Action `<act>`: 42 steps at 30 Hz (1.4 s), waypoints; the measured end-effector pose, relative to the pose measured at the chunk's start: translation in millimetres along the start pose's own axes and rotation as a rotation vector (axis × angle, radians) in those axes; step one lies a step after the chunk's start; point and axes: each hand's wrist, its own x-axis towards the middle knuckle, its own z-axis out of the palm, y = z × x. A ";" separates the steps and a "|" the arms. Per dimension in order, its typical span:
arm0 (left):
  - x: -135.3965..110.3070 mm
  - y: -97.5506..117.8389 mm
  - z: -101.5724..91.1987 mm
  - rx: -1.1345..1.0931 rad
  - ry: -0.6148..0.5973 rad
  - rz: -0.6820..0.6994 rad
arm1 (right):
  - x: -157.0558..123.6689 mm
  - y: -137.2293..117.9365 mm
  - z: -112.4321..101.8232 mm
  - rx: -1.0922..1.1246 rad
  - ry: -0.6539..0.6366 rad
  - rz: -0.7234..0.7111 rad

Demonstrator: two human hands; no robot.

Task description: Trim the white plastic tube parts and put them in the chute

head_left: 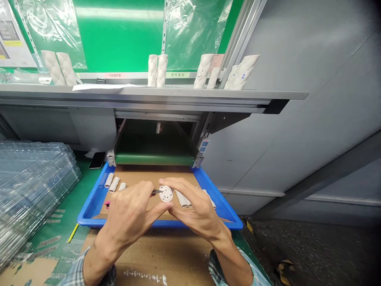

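Between my hands, over the blue tray, a round white part [166,194] with small holes in its end face points toward me. My right hand [198,208] grips it between fingers and thumb. My left hand [127,214] is closed around a small pointed metal tool [156,192], whose tip meets the part's face. Most of the tool is hidden in the fist, so its exact kind is unclear. The left thumb reaches to the part's lower edge. White tubular pieces [114,184] lie in the tray to the left, and more [182,199] lie partly behind my right hand.
The cardboard-lined blue tray [86,208] sits below a green conveyor belt [154,159], with one white piece [158,127] farther up it. Clear plastic trays [32,190] are stacked left, near a phone [97,160]. A metal shelf [133,93] crosses above, bearing several white twisted tubes [204,71].
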 end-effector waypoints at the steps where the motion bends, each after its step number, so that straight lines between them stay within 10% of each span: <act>1: 0.1 -0.3 -0.2 0.010 -0.005 0.004 | -0.1 0.3 0.6 0.002 -0.001 -0.007; 42: 3.0 7.4 -5.4 0.086 0.024 0.009 | -2.1 6.3 0.8 0.020 0.089 -0.044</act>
